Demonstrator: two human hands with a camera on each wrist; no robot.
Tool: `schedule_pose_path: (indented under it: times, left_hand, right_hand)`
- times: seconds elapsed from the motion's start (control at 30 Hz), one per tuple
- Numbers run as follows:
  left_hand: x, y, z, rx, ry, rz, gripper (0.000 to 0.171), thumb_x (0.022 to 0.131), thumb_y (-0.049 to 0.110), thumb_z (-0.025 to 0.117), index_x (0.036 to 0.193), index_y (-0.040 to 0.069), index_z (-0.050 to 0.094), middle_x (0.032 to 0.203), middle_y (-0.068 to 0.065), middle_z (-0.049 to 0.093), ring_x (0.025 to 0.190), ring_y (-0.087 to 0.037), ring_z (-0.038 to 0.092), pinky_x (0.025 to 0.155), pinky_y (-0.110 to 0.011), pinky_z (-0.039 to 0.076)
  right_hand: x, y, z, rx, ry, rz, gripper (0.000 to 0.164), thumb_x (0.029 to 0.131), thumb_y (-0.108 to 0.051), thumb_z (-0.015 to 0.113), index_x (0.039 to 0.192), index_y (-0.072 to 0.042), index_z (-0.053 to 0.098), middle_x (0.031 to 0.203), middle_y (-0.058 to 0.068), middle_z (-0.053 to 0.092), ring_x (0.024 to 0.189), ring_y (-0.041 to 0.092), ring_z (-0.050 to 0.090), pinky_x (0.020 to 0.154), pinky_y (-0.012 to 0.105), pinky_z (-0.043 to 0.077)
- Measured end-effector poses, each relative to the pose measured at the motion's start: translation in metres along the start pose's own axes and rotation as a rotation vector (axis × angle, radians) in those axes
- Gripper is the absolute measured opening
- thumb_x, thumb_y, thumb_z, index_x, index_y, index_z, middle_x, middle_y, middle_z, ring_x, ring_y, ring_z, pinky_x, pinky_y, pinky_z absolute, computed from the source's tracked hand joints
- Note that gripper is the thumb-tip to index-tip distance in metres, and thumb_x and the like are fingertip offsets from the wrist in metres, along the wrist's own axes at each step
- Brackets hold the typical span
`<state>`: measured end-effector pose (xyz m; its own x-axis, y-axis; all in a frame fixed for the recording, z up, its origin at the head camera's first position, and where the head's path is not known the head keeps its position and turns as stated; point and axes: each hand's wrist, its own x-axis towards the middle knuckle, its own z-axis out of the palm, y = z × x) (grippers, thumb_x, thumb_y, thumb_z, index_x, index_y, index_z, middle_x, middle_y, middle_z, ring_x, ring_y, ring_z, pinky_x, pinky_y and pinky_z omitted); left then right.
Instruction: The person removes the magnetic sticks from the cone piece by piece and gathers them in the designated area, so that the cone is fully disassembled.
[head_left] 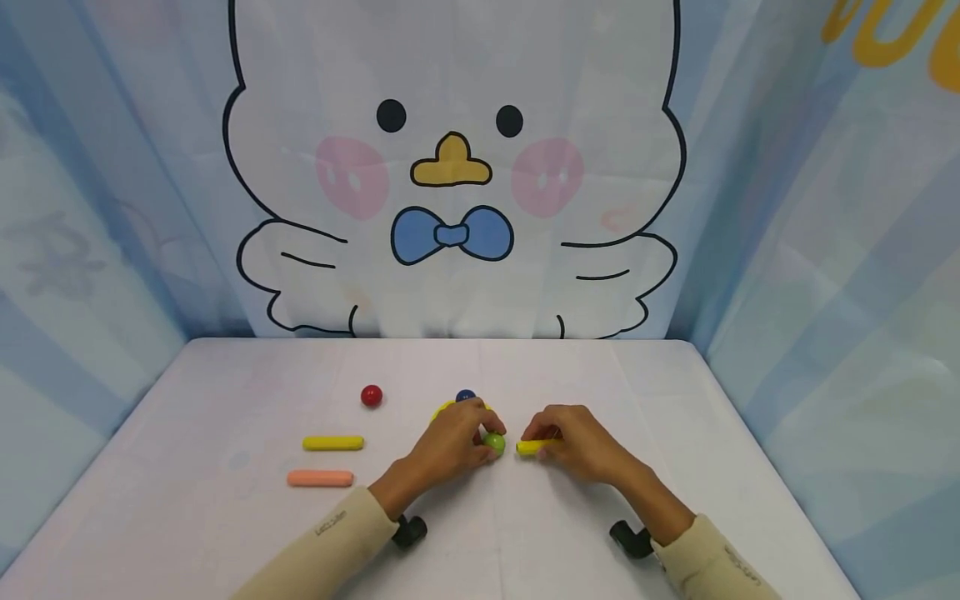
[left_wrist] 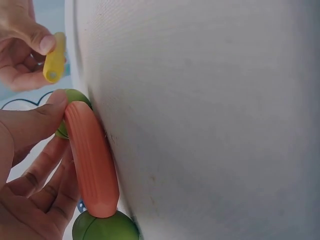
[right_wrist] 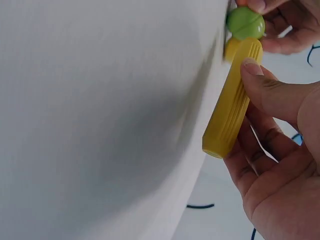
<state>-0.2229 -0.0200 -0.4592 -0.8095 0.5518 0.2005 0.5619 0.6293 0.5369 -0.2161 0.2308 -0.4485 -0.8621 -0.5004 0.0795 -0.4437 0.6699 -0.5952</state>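
My left hand pinches a green ball between thumb and fingers. In the left wrist view an orange stick runs from this ball to a second green ball. A blue ball and part of a yellow stick show behind the left hand, which hides the rest there. Just to the right, my right hand holds another yellow stick between thumb and fingers. One end of that stick points at the pinched green ball, with a small gap between them in the head view.
On the left of the white table lie a loose yellow stick and an orange stick. A red ball sits farther back. Printed curtains stand behind the table and at both sides.
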Motion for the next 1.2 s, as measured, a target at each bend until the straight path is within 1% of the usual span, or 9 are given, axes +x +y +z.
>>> schedule_pose_path:
  times: [0.13, 0.27, 0.37, 0.57, 0.67, 0.77, 0.97, 1.2]
  left_hand:
    - [0.000, 0.001, -0.001, 0.005, -0.005, -0.010, 0.026, 0.085, 0.013, 0.090, 0.110, 0.013, 0.081, 0.105, 0.001, 0.071, 0.081, -0.008, 0.066, 0.083, -0.024, 0.054]
    - [-0.001, 0.001, 0.000, 0.004, -0.004, -0.014, 0.027, 0.085, 0.012, 0.091, 0.109, 0.013, 0.080, 0.105, 0.001, 0.071, 0.081, -0.008, 0.066, 0.082, -0.024, 0.055]
    - [-0.001, 0.001, 0.000, 0.010, 0.003, -0.008, 0.027, 0.085, 0.012, 0.091, 0.109, 0.013, 0.080, 0.105, 0.001, 0.071, 0.081, -0.007, 0.066, 0.082, -0.024, 0.055]
    - [-0.002, 0.001, 0.002, 0.031, 0.017, 0.010, 0.027, 0.084, 0.012, 0.092, 0.108, 0.013, 0.080, 0.103, 0.001, 0.070, 0.080, -0.007, 0.067, 0.085, -0.028, 0.055]
    - [-0.002, 0.001, 0.002, 0.027, 0.016, 0.008, 0.027, 0.084, 0.012, 0.092, 0.108, 0.013, 0.080, 0.103, 0.001, 0.070, 0.081, -0.006, 0.067, 0.085, -0.026, 0.055]
    - [-0.002, 0.002, 0.002, 0.023, 0.016, 0.007, 0.027, 0.084, 0.011, 0.091, 0.108, 0.013, 0.080, 0.103, 0.001, 0.070, 0.081, -0.007, 0.067, 0.082, -0.024, 0.055]
    - [-0.002, 0.002, 0.002, 0.028, 0.021, 0.009, 0.027, 0.084, 0.011, 0.091, 0.108, 0.013, 0.080, 0.103, 0.000, 0.071, 0.081, -0.008, 0.067, 0.081, -0.023, 0.055]
    - [-0.002, 0.003, 0.003, 0.031, 0.026, 0.006, 0.027, 0.084, 0.010, 0.091, 0.109, 0.013, 0.080, 0.102, 0.001, 0.071, 0.083, -0.010, 0.067, 0.081, -0.023, 0.055]
  right_hand:
    - [-0.006, 0.008, -0.010, -0.016, 0.048, 0.039, 0.027, 0.088, 0.002, 0.082, 0.104, -0.019, 0.080, 0.100, -0.010, 0.075, 0.093, 0.007, 0.068, 0.089, 0.029, 0.059]
    - [-0.011, 0.017, -0.020, -0.039, 0.081, 0.103, 0.027, 0.089, 0.001, 0.082, 0.105, -0.022, 0.080, 0.102, -0.011, 0.076, 0.097, 0.009, 0.067, 0.094, 0.034, 0.059]
    - [-0.013, 0.024, -0.026, -0.045, 0.101, 0.127, 0.027, 0.089, 0.001, 0.082, 0.105, -0.020, 0.081, 0.103, -0.008, 0.077, 0.098, 0.012, 0.068, 0.095, 0.038, 0.060]
    - [-0.018, 0.037, -0.034, -0.060, 0.132, 0.140, 0.024, 0.089, 0.001, 0.082, 0.106, -0.017, 0.082, 0.104, -0.004, 0.078, 0.098, 0.015, 0.069, 0.095, 0.042, 0.060]
    - [-0.019, 0.043, -0.036, -0.073, 0.141, 0.147, 0.023, 0.089, 0.001, 0.082, 0.106, -0.015, 0.082, 0.104, -0.001, 0.077, 0.098, 0.017, 0.069, 0.095, 0.044, 0.060]
    - [-0.019, 0.046, -0.036, -0.089, 0.148, 0.174, 0.023, 0.089, 0.000, 0.082, 0.106, -0.014, 0.082, 0.104, 0.000, 0.077, 0.099, 0.018, 0.069, 0.096, 0.044, 0.060]
    - [-0.018, 0.052, -0.035, -0.086, 0.154, 0.211, 0.024, 0.089, 0.002, 0.081, 0.107, -0.013, 0.082, 0.105, 0.002, 0.077, 0.102, 0.021, 0.069, 0.099, 0.047, 0.059]
    - [-0.018, 0.054, -0.033, -0.085, 0.158, 0.215, 0.025, 0.088, 0.004, 0.081, 0.108, -0.010, 0.082, 0.105, 0.003, 0.076, 0.103, 0.022, 0.070, 0.099, 0.048, 0.059]
